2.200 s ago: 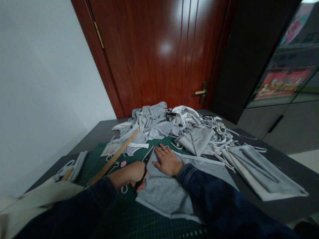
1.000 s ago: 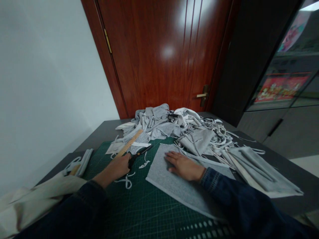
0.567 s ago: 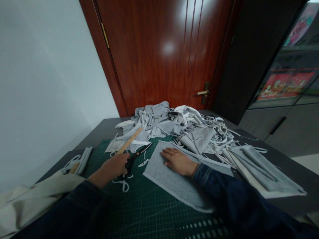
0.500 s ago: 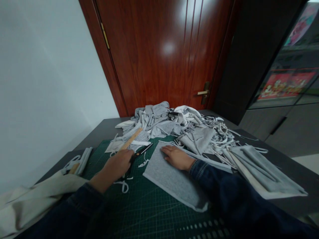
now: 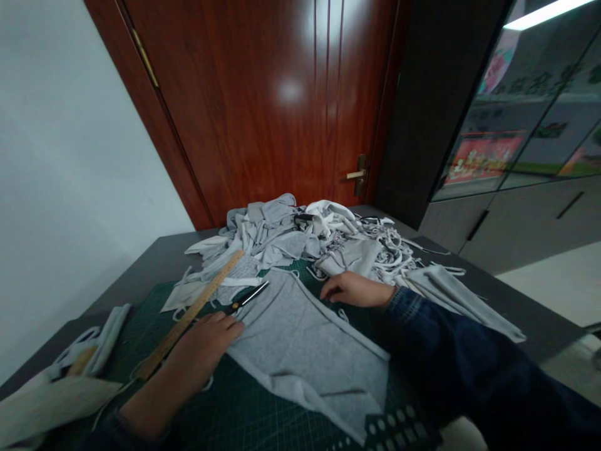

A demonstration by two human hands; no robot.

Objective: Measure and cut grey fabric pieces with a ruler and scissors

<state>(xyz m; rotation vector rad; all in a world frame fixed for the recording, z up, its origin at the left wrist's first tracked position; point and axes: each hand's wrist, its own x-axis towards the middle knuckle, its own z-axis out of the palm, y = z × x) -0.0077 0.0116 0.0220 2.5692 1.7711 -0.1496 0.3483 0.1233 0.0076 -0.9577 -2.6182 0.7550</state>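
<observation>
A grey cloth piece (image 5: 300,338) with a pale hemmed edge lies slantwise on the green cutting mat (image 5: 244,410). My left hand (image 5: 209,338) is closed round the handles of black scissors (image 5: 248,297), whose blades point up and right over the cloth's corner. Its fingers rest at the cloth's left edge. To the right of the cloth, my right hand (image 5: 354,289) is off the fabric, fingers loosely curved and apart, with nothing visible in them. A small white scrap (image 5: 344,315) lies below it. A wooden ruler (image 5: 206,291) passes behind my left hand.
Heaped grey cloth (image 5: 267,219) and a tangle of pale strips (image 5: 389,247) cover the table's back. Folded cloth (image 5: 464,297) lies at the right, cream fabric (image 5: 56,404) at the left. A wooden door (image 5: 263,125) stands behind.
The grey cloth has shifted and spread towards my left hand. My right hand has lifted off it and moved right. My left hand, with the scissors, now reaches the cloth's edge. The view has turned right.
</observation>
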